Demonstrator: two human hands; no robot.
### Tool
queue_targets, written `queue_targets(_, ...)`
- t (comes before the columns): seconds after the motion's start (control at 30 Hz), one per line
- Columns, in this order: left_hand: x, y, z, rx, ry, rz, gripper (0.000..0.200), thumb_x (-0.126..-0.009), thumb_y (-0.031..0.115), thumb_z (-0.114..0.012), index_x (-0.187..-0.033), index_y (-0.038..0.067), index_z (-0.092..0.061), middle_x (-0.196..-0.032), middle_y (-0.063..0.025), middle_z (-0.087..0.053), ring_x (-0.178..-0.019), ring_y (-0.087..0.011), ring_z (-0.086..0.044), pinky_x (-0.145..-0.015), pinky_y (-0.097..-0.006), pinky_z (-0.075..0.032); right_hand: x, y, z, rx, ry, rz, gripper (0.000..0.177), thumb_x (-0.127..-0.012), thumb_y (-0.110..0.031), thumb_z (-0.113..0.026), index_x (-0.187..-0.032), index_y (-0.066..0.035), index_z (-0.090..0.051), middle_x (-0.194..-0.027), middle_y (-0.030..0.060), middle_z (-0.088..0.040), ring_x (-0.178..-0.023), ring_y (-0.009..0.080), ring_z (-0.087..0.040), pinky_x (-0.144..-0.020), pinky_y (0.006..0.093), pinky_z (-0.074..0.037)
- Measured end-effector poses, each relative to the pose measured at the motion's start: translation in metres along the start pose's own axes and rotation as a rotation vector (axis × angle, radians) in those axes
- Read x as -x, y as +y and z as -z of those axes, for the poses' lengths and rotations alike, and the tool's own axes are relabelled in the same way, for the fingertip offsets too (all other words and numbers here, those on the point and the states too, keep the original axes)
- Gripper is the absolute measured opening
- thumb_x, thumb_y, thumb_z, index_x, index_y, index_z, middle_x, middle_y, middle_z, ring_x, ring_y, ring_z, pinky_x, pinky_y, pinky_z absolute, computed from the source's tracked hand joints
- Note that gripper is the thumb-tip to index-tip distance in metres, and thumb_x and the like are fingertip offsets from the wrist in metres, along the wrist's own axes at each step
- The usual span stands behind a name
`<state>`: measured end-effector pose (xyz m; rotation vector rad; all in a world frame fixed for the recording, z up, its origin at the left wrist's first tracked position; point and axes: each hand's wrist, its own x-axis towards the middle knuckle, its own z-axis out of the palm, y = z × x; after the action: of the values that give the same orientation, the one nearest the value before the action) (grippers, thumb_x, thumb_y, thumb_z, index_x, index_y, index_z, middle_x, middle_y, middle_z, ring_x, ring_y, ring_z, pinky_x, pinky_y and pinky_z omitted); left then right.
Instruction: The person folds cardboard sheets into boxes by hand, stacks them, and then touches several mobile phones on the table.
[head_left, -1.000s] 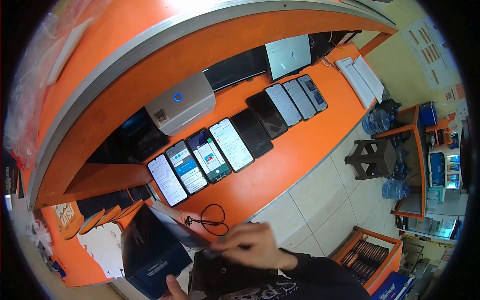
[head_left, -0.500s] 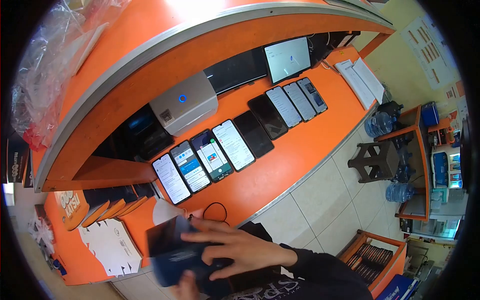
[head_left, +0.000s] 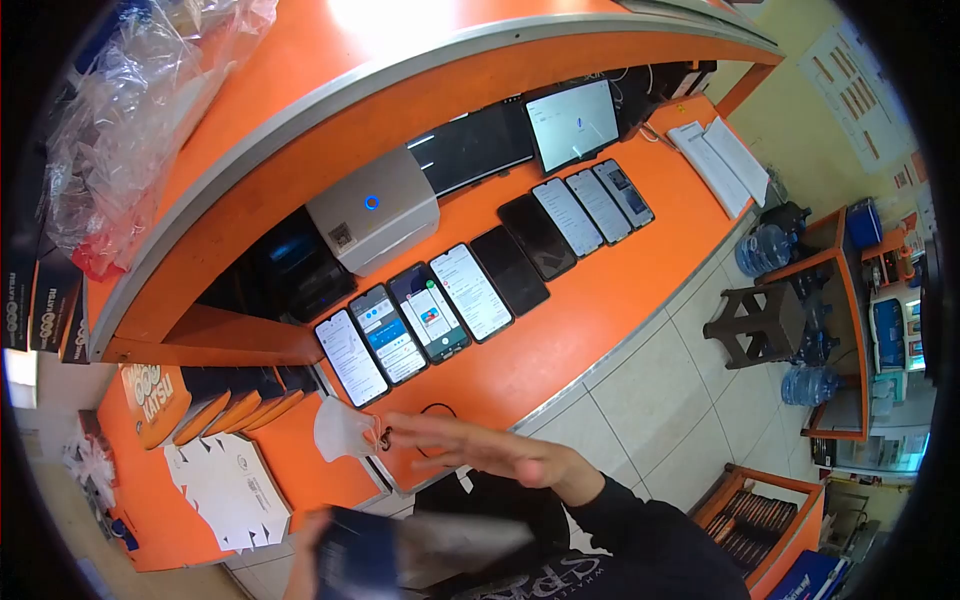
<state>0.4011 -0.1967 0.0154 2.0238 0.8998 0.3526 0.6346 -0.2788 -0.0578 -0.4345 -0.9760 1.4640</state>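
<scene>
Dark-blue card box, blurred, sits low in front of the person, at the left hand, whose fingers are mostly hidden; that hand grips the box along its near-left side. One face shows as a dark, plain-looking panel with faint pale marks, too smeared to read. From it a greyish, streaked part, perhaps a flap or a side, reaches away from the left fingers to a place just below the right hand. Dark panel and grey streak together lie across the person's front, so the longest visible line runs from the left fingers toward the right forearm. The frame's lower edge cuts the box, and I cannot tell its true long axis or which end is open.

The right fingers are straightened and spread, gripping nothing, and point toward the left side, above the box and apart from it. At their tips are a looped thin black cord and a white rounded sheet-like piece; I cannot tell whether they touch either.

Beyond the right fingertips, a slanting row of nine flat smartphones, some lit and some dark, lies on the orange countertop. Outward from the left hand lies a stack of white die-cut sheets.
</scene>
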Motion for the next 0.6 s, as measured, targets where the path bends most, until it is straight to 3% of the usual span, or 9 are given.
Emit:
queue_targets(0.1, -0.001, -0.005, -0.002, -0.097, 0.022, -0.01, 0.089, -0.031, 0.023, -0.081, -0.112, 0.012, -0.044, -0.118, -0.0173, -0.031, -0.112, -0.0315, -0.039, -0.094, -0.0389, -0.036, 0.005, 0.004, -0.029, 0.61, 0.008, -0.138, 0.07, -0.083, -0.014, -0.055, -0.143, -0.019, -0.02, -0.148, 0.0154, -0.014, -0.136, 0.0335, -0.017, -0.109, 0.0435, -0.018)
queue_targets(0.13, -0.001, -0.003, -0.002, -0.142, -0.011, -0.03, 0.095, -0.028, 0.024, -0.081, -0.114, 0.012, -0.042, -0.119, -0.0176, -0.03, -0.114, -0.0318, -0.038, -0.095, -0.039, -0.036, 0.0, 0.016, -0.044, 0.759, 0.024, 0.024, 0.064, -0.077, -0.003, -0.056, -0.137, -0.02, -0.037, -0.143, 0.0154, -0.028, -0.126, 0.031, -0.036, -0.1, 0.0413, -0.035)
queue_targets(0.23, -0.002, 0.002, 0.013, -0.18, -0.292, -0.012, 0.093, -0.03, 0.023, -0.083, -0.111, 0.012, -0.04, -0.119, -0.0181, -0.028, -0.115, -0.032, -0.037, -0.095, -0.0394, -0.036, 0.012, 0.0, -0.029, 1.085, -0.026, 0.16, 0.052, -0.07, 0.003, -0.058, -0.118, -0.017, -0.058, -0.126, 0.0106, -0.051, -0.094, 0.0237, -0.058, -0.072, 0.0308, -0.052)
queue_targets(0.27, 0.003, -0.009, 0.01, 0.184, -0.289, 0.151, 0.062, -0.053, 0.029, -0.081, -0.102, 0.009, -0.048, -0.109, -0.0191, -0.035, -0.108, -0.0361, -0.043, -0.095, -0.0415, -0.035, 0.013, -0.011, -0.012, 1.127, -0.013, 0.326, 0.033, -0.071, -0.002, -0.059, -0.101, -0.015, -0.066, -0.112, 0.0036, -0.061, -0.068, 0.0164, -0.055, -0.05, 0.0261, -0.048)
queue_targets(0.37, 0.008, 0.001, -0.022, 0.042, -0.121, 0.029, 0.091, -0.036, 0.028, -0.085, -0.112, 0.011, -0.037, -0.12, -0.0185, -0.028, -0.115, -0.0307, -0.039, -0.094, -0.0412, -0.037, 0.003, -0.016, -0.041, 1.11, -0.011, 0.465, 0.027, -0.072, -0.012, -0.063, -0.099, -0.015, -0.066, -0.109, 0.0035, -0.062, -0.061, 0.014, -0.052, -0.045, 0.0254, -0.044)
queue_targets(0.4, 0.008, 0.002, -0.031, 0.022, -0.06, -0.005, 0.088, -0.039, 0.03, -0.082, -0.112, 0.011, -0.038, -0.119, -0.0181, -0.03, -0.114, -0.0304, -0.039, -0.094, -0.0412, -0.037, -0.001, -0.014, -0.058, 1.021, -0.118, 0.413, 0.028, -0.08, -0.033, -0.058, -0.098, -0.015, -0.067, -0.105, 0.006, -0.064, -0.059, 0.0172, -0.049, -0.047, 0.0289, -0.044)
queue_targets(0.5, 0.009, -0.009, -0.048, 0.177, 0.06, 0.035, 0.078, -0.05, 0.037, -0.074, -0.115, 0.011, -0.039, -0.119, -0.017, -0.034, -0.113, -0.0293, -0.042, -0.094, -0.0411, -0.038, -0.002, -0.017, -0.04, 0.4, -0.081, 0.432, 0.042, -0.085, -0.048, -0.047, -0.105, -0.016, -0.065, -0.107, 0.0064, -0.059, -0.078, 0.023, -0.053, -0.073, 0.039, -0.041)
queue_targets(0.53, 0.01, -0.013, -0.055, 0.25, 0.096, 0.059, 0.076, -0.053, 0.039, -0.071, -0.116, 0.011, -0.039, -0.119, -0.0166, -0.035, -0.112, -0.029, -0.043, -0.094, -0.0411, -0.038, 0.005, -0.016, -0.034, 0.58, 0.076, 0.39, 0.051, -0.09, -0.054, -0.031, -0.109, -0.02, -0.064, -0.119, 0.0126, -0.053, -0.105, 0.0316, -0.048, -0.094, 0.0458, -0.032)
queue_targets(0.6, 0.014, -0.021, -0.069, 0.525, 0.155, 0.161, 0.071, -0.06, 0.043, -0.065, -0.117, 0.011, -0.04, -0.118, -0.0159, -0.038, -0.111, -0.0283, -0.045, -0.094, -0.041, -0.038, -0.01, -0.005, -0.048, 0.75, 0.003, 0.307, 0.056, -0.09, -0.056, -0.025, -0.112, -0.023, -0.063, -0.129, 0.0163, -0.044, -0.12, 0.0334, -0.036, -0.102, 0.0456, -0.021)
